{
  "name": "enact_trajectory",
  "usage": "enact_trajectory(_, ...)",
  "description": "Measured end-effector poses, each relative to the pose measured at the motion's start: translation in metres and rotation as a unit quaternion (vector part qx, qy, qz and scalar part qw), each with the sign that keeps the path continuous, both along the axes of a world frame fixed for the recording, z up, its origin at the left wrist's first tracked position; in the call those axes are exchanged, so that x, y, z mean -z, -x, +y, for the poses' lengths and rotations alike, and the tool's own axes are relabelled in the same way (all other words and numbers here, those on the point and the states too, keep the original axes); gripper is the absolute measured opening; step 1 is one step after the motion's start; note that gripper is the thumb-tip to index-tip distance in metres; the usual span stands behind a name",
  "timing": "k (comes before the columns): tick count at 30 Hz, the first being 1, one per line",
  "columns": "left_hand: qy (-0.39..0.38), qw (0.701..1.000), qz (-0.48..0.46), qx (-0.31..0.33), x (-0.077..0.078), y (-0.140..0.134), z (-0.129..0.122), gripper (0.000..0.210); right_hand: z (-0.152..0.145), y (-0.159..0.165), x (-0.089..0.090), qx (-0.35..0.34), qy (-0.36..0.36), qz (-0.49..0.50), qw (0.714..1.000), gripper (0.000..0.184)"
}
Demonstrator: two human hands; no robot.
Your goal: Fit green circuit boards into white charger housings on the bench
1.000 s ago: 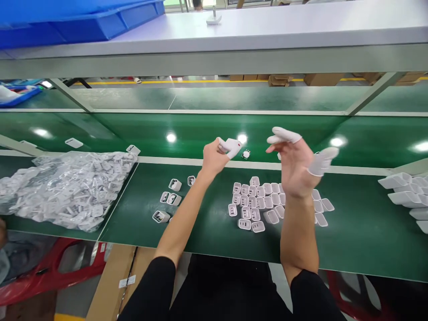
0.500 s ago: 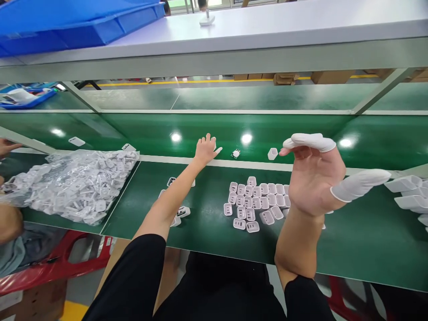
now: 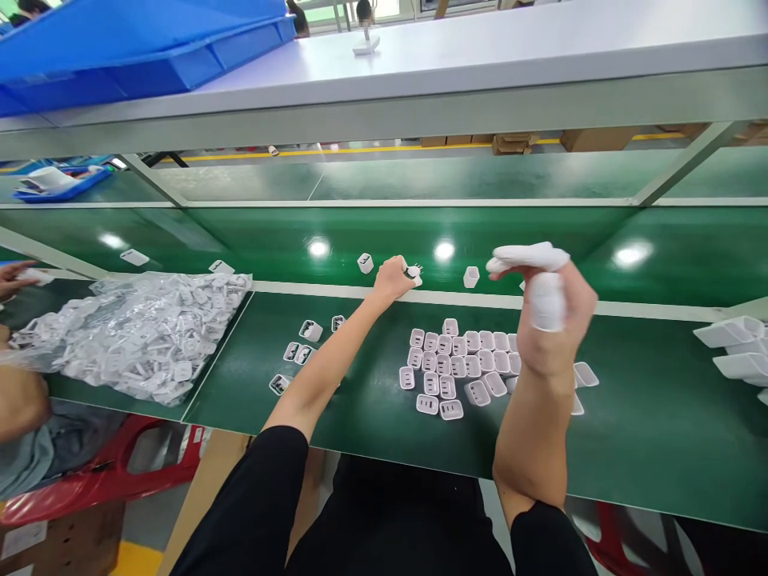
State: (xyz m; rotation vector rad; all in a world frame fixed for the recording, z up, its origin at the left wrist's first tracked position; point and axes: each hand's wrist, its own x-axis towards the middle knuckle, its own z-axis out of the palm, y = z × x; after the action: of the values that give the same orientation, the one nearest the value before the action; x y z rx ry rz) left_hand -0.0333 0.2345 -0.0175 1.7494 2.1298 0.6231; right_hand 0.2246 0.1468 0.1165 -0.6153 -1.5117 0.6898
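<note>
Workbench: green top (image 3: 366, 416) with a pale strip (image 3: 300, 289) along its back, under a white shelf (image 3: 480, 48) bearing a blue tray (image 3: 240, 52).
Left hand (image 3: 393, 278): ours is at the pale strip, fingertips at a small white component (image 3: 414, 272) with prongs; we cannot tell whether they grasp it or only touch it.
Right hand (image 3: 555, 308): we have it raised above the bench, released, fingers loosely curved and thumb apart, both in white covers.
Beyond the strip: one white housing (image 3: 366, 263) left of our left hand, an open white shell (image 3: 471, 277) between our hands.
Shell rows (image 3: 458, 345): slotted, set close together beside our right forearm.
Left group (image 3: 310, 330): housings with dark innards, near our left forearm.
Far left: clear bag (image 3: 150, 336) of white parts; a co-worker's hand (image 3: 15, 280) behind it.
</note>
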Motion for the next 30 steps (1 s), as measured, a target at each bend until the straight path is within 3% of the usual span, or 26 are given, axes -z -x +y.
enact_trajectory(2, -0.021, 0.999, -0.024, 0.036, -0.023, 0.0, -0.015, 0.031, 0.007, 0.001, 0.007, -0.017, 0.002, -0.121, 0.992, 0.022)
enact_trajectory(6, -0.125, 0.968, -0.143, 0.163, -0.077, 0.001, -0.065, 0.042, 0.018, 0.007, 0.02, -0.074, -0.002, -0.311, 0.947, 0.04)
enact_trajectory(10, -0.19, 0.92, -0.254, 0.232, -0.118, 0.008, -0.117, 0.047, 0.016, 0.017, 0.021, -0.175, 0.027, -0.279, 0.944, 0.038)
enact_trajectory(13, -0.185, 0.899, -0.316, 0.242, -0.127, 0.014, -0.137, 0.049, 0.006, 0.023, 0.013, -0.245, 0.036, -0.226, 0.942, 0.032)
enact_trajectory(19, -0.163, 0.861, -0.427, 0.223, -0.111, 0.012, -0.138, 0.056, -0.001, 0.032, 0.011, -0.262, 0.033, -0.193, 0.945, 0.057)
enact_trajectory(22, -0.153, 0.848, -0.456, 0.224, -0.103, 0.005, -0.126, 0.059, 0.004, 0.031, 0.015, -0.25, 0.05, -0.196, 0.947, 0.052)
enact_trajectory(25, -0.152, 0.841, -0.469, 0.224, -0.086, -0.001, -0.1, 0.061, 0.012, 0.019, 0.018, -0.195, 0.063, -0.165, 0.965, 0.049)
enact_trajectory(27, -0.157, 0.863, -0.45, 0.165, -0.064, -0.004, -0.075, 0.059, 0.017, 0.007, 0.018, -0.15, 0.07, -0.121, 0.979, 0.05)
enact_trajectory(30, -0.084, 0.937, -0.337, 0.041, -0.021, -0.013, -0.036, 0.052, 0.022, -0.013, 0.018, -0.1, 0.074, -0.05, 0.991, 0.047)
